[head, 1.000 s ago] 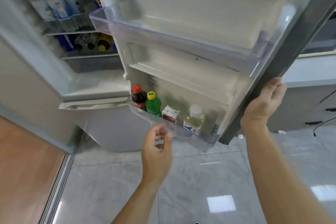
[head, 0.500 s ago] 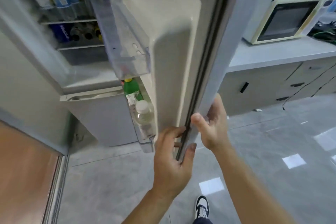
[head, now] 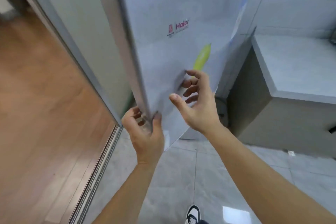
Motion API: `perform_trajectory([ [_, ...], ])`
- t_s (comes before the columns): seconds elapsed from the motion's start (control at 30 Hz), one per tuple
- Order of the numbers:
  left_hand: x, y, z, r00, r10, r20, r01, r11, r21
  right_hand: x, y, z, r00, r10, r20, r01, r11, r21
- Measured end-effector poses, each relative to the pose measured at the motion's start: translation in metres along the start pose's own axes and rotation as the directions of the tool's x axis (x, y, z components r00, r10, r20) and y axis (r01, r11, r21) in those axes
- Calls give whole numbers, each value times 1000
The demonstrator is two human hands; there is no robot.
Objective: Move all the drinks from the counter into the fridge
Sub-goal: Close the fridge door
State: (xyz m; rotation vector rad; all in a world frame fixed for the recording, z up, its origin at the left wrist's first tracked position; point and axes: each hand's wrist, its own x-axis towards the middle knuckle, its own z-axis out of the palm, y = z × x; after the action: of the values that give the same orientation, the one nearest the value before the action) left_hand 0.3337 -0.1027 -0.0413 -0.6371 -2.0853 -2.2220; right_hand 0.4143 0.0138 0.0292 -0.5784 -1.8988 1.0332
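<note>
The grey fridge door fills the middle of the view, its outer face towards me, with a red Haier logo and a green sticker on it. My left hand holds the door's lower left edge, thumb on the front face and fingers curled behind it. My right hand hovers at the door's face below the sticker, fingers spread and holding nothing. No drinks are in view; the fridge interior is hidden behind the door.
A grey counter with cabinet fronts stands to the right of the fridge. A wooden floor lies left of a metal sliding track. Grey tiles and my shoe are below.
The door has swung from open to nearly closed, hiding the shelves and bottles. My right hand has come off the door's edge and opened. My left hand stays on the edge.
</note>
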Motion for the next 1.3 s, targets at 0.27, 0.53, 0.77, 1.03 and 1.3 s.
perform_trajectory([
  [0.27,140,-36,-1,990,-16,-137,38,986,164,106,28,46,987,30,155,-22,998,-57],
  [0.53,271,-54,33,997,-75,-17,76,959,272,183,55,67,985,48,164,-6,969,-246],
  [0.77,347,-62,87,985,-90,146,45,957,288,239,69,98,991,99,95,-53,916,-397],
  [1.03,387,-69,137,946,-223,235,99,889,447,273,68,117,985,168,-47,-170,863,-475],
  [1.3,403,-85,106,946,-165,280,60,935,350,270,64,110,969,244,34,-201,861,-468],
])
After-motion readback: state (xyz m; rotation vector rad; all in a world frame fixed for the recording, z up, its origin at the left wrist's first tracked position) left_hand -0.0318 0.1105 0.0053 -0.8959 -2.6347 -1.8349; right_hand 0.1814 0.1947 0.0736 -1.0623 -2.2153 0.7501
